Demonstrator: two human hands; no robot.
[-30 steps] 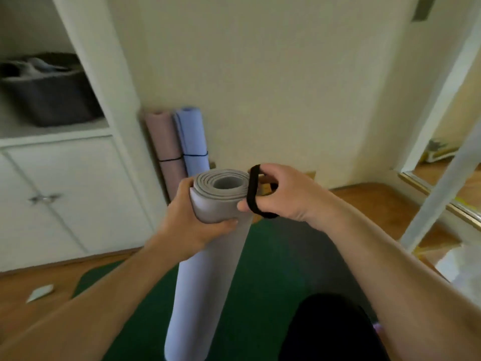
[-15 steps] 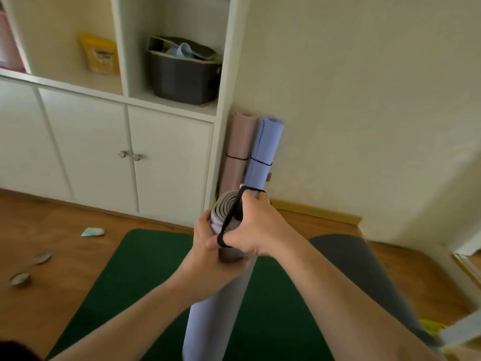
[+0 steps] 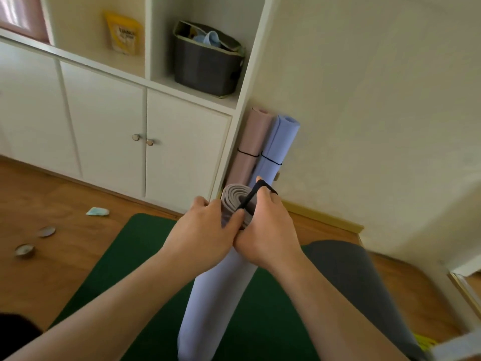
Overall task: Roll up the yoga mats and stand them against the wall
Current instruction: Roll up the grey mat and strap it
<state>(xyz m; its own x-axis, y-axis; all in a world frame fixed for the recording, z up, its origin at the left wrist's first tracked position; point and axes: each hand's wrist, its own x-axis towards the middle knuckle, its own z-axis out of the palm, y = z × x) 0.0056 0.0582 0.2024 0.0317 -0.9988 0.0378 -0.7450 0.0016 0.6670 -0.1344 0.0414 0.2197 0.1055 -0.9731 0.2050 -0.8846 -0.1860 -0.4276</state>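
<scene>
Rolled mat in hand: a lavender mat [image 3: 213, 295], rolled with its grey inner coil showing at the top, stands upright on its lower end at the centre of the view, tilted slightly toward 1 o'clock.
Left hand: the left hand [image 3: 200, 235] is wrapped round the roll just below its top rim, thumb across the front.
Right hand: the right hand [image 3: 268, 230] has its fingers hooked through a black elastic band [image 3: 251, 198] – stretched over the coil's top edge – with the palm against the roll.
Mats at the wall: at 12 o'clock a pink rolled mat [image 3: 248, 152] and a light blue rolled mat [image 3: 278, 149] stand touching, each banded, in the corner between the white cabinet [image 3: 109, 126] and the wall [image 3: 377, 113].
Floor: a green mat [image 3: 135, 269] lies flat beneath the roll – a dark grey mat [image 3: 351, 282] lies at 4 o'clock.
</scene>
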